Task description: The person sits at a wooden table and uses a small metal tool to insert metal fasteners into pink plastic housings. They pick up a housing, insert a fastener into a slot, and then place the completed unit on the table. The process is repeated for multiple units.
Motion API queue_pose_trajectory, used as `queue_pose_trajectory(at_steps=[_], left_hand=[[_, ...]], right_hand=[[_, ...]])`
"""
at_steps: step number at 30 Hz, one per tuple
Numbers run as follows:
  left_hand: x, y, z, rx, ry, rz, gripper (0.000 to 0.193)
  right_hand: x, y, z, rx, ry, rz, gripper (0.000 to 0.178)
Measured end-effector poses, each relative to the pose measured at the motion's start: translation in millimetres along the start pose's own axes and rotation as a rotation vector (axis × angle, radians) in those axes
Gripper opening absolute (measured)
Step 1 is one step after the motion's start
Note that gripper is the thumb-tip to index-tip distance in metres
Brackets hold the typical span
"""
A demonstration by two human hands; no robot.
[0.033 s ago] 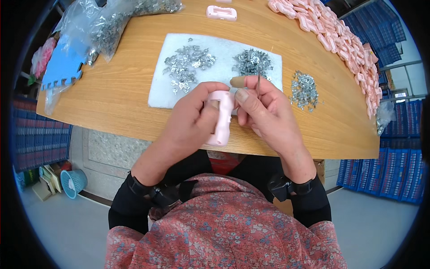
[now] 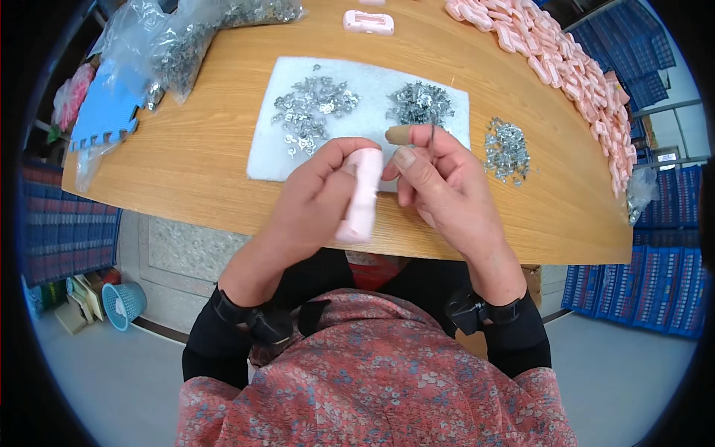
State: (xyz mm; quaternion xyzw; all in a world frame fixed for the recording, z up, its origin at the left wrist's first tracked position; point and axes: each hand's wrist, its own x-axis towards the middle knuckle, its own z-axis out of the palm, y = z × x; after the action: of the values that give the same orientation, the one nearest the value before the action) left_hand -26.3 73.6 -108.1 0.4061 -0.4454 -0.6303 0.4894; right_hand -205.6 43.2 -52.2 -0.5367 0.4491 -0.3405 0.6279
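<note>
My left hand is closed around a pink plastic casing, held nearly upright over the table's near edge, its narrow side turned toward my right hand. Just right of it, my right hand has thumb and fingers pinched together, with a tan cover on the index fingertip. A thin dark metal tool sticks up between its fingers; most of it is hidden, so its kind is unclear. Beyond both hands, a white foam sheet bears a pile of small metal pieces and a second, darker metal pile.
Right of the foam lies another heap of small metal parts. Many pink casings are piled along the table's right edge, and one casing lies at the far side. Plastic bags of metal parts and a blue foam mat occupy the left.
The pink casing has turned in my left hand, so its open slot no longer shows and its side faces right. A slight gap has opened between casing and right hand.
</note>
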Motion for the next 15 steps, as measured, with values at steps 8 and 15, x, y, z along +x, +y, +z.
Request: queue_pose_trajectory(at_steps=[8, 15], left_hand=[[-2, -9, -14, -0.784, -0.213, -0.226, 0.04], [-5, -10, -6, -0.883, -0.271, -0.261, 0.04]], right_hand=[[1, 13, -2, -0.082, -0.035, -0.114, 0.022], [3, 14, 1, -0.138, -0.033, -0.15, 0.027]])
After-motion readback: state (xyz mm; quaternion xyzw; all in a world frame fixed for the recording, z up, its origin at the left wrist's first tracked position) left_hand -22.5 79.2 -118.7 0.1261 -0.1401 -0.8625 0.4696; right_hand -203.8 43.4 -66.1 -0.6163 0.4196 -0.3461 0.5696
